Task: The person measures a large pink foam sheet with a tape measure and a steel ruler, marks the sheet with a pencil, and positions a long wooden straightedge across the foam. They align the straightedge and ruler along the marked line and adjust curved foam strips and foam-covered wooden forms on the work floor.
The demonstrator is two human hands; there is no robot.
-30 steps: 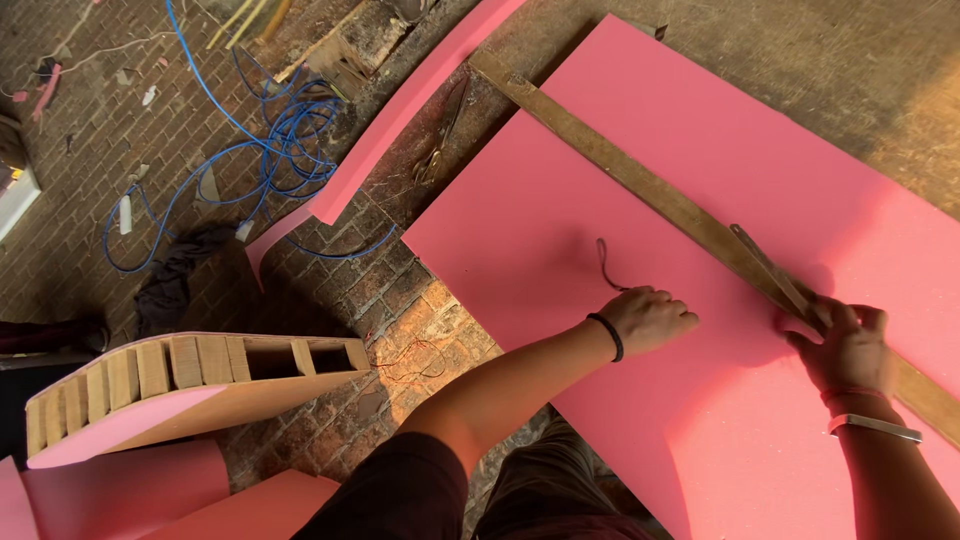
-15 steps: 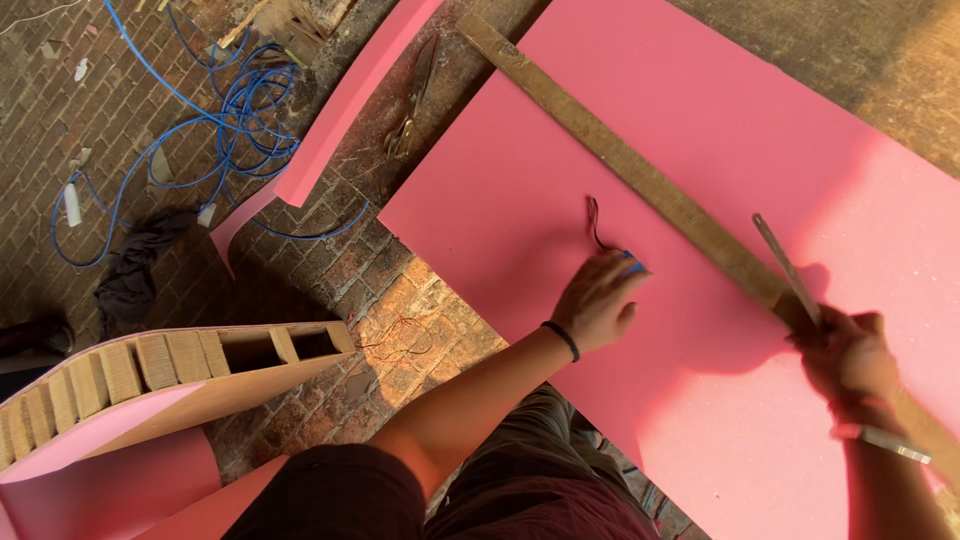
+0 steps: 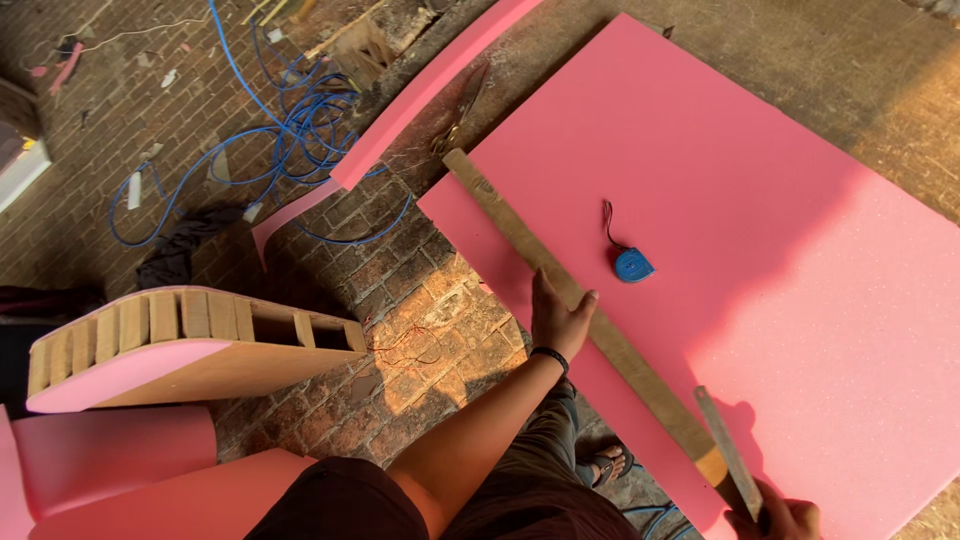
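A large pink foam sheet lies on the floor. A long wooden straightedge rests on it near its left edge. My left hand, with a black wristband, lies flat on the straightedge, fingers apart. At the bottom right, my right hand grips a long thin blade that points up along the straightedge's near end. A small blue tape measure with a dark cord lies loose on the foam, to the right of my left hand.
A curved wooden frame faced with pink foam stands at the left on the brick floor. Blue cable is coiled at the top left. A pink foam strip and scissors lie beyond the sheet.
My left hand has let go of the tape measure, which now lies on the foam, and has moved onto the straightedge. The straightedge now lies nearer the sheet's left edge.
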